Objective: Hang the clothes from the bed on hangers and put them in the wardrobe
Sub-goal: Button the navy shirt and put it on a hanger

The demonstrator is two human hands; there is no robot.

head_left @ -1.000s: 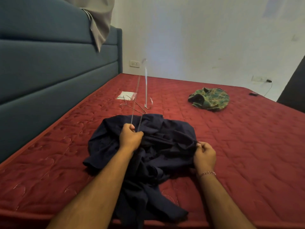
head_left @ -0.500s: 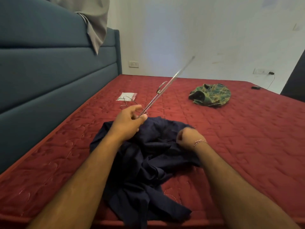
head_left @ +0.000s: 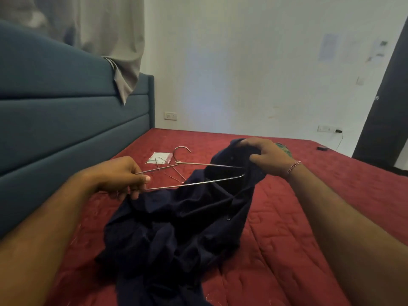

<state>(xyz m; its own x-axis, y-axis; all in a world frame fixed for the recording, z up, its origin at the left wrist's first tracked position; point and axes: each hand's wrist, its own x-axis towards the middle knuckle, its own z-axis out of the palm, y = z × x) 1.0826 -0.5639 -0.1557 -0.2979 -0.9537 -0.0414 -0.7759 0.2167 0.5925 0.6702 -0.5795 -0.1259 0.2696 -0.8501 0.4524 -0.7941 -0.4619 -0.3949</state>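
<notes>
A dark navy shirt (head_left: 183, 226) lies crumpled on the red bed (head_left: 309, 217). My left hand (head_left: 122, 176) grips one end of a thin metal hanger (head_left: 194, 183), held nearly level above the shirt, hook pointing away. The hanger's other end sits inside an opening of the shirt. My right hand (head_left: 265, 157) grips the lifted upper edge of the shirt around that end. A green patterned garment (head_left: 286, 150) shows only as a sliver behind my right hand.
A second wire hanger (head_left: 170, 171) and a small clear packet (head_left: 159, 157) lie on the bed beyond my left hand. A blue padded headboard (head_left: 55, 120) runs along the left. A small dark object (head_left: 322, 148) lies at the far right bed edge.
My left hand has swung the hanger down from pointing up to nearly level. My right hand has lifted the shirt's edge up around the hanger's far end.
</notes>
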